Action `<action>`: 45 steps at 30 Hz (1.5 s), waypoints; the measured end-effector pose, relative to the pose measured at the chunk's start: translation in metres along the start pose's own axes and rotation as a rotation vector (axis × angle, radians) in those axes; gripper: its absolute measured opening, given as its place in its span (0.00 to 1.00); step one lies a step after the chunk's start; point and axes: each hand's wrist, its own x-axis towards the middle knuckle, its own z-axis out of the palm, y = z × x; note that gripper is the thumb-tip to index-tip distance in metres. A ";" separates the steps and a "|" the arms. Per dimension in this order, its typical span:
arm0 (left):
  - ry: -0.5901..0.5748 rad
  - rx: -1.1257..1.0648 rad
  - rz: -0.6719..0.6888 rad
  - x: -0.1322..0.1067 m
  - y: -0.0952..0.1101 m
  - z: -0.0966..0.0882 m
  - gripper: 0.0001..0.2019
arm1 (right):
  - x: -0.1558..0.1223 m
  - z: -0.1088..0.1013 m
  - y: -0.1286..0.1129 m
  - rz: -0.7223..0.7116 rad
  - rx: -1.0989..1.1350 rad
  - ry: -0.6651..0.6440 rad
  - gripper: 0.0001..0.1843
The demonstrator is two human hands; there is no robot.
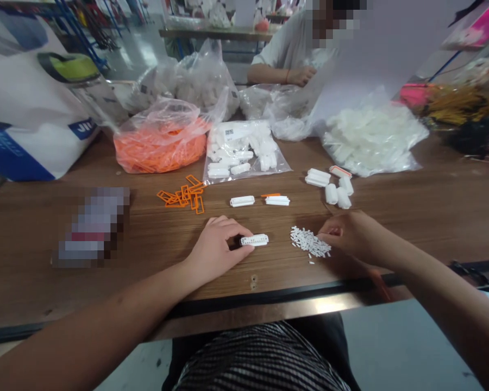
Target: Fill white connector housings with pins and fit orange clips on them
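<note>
My left hand (218, 247) pinches the left end of a white connector housing (256, 240) that lies on the table, its row of small holes facing up. At the right edge of a heap of small white pins (309, 242), my right hand (346, 237) has its fingers pressed together; whether a pin is between them is hidden. Beyond the held piece lie another white connector housing (242, 201) and a third white housing (277, 201) with an orange strip behind it. Several orange rectangular frames (183, 194) are scattered to the left.
Farther back are a bag of orange frames (158, 144), a clear bag of white housings (244, 149) and a bag of whitish pieces (370, 136). Several white parts (338, 190) lie at right. A blurred flat object (93, 222) rests at left. Another person (285, 60) sits opposite.
</note>
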 end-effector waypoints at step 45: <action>0.016 -0.008 0.017 -0.001 0.001 0.001 0.04 | 0.001 0.041 -0.085 -0.703 -0.218 0.402 0.15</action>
